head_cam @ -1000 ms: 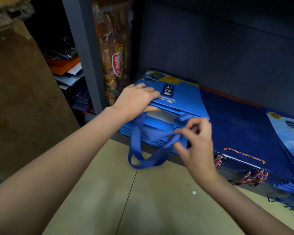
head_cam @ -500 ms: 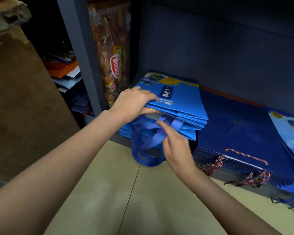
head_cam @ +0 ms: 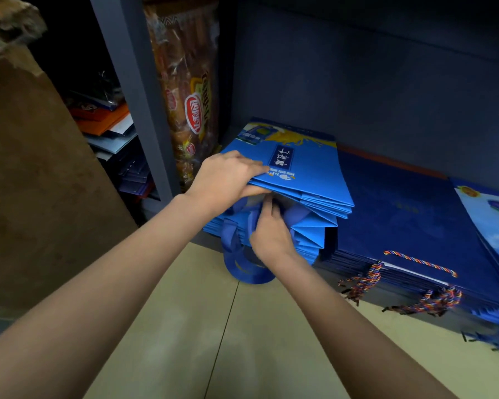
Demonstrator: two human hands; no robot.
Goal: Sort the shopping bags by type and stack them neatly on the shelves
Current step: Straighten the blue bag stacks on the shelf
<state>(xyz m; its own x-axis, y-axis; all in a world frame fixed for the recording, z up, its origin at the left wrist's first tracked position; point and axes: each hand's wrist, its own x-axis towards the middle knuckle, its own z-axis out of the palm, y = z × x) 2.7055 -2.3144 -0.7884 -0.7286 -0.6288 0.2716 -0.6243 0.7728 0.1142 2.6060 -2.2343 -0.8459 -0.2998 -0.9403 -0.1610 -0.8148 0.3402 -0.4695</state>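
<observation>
Light-blue bags (head_cam: 306, 171), lettered "SP", were stacked on the shelf at 12 o'clock, top edges gripped by the left hand (head_cam: 228, 180). Ribbon handles (head_cam: 242, 263) were pinched by the right hand (head_cam: 271, 234). Rope-handled navy bags (head_cam: 415, 226) lay at 2 o'clock.

A single head-worn, wide-angle view was provided; no second view was available for overlap. The scene was viewed from above and behind the hands, facing forward and down into a low shelf bay. Both forearms were seen entering from the bottom edge and converging near frame centre, where the left hand (head_cam: 228, 180) and the right hand (head_cam: 268, 234) were imaged at close range. The stacked blue bags (head_cam: 308, 171) were framed directly beyond the hands, the floor (head_cam: 213, 341) beneath the forearms, and the upright shelf post (head_cam: 133, 82) beyond the left hand. Straight edges were bowed toward the frame borders.
</observation>
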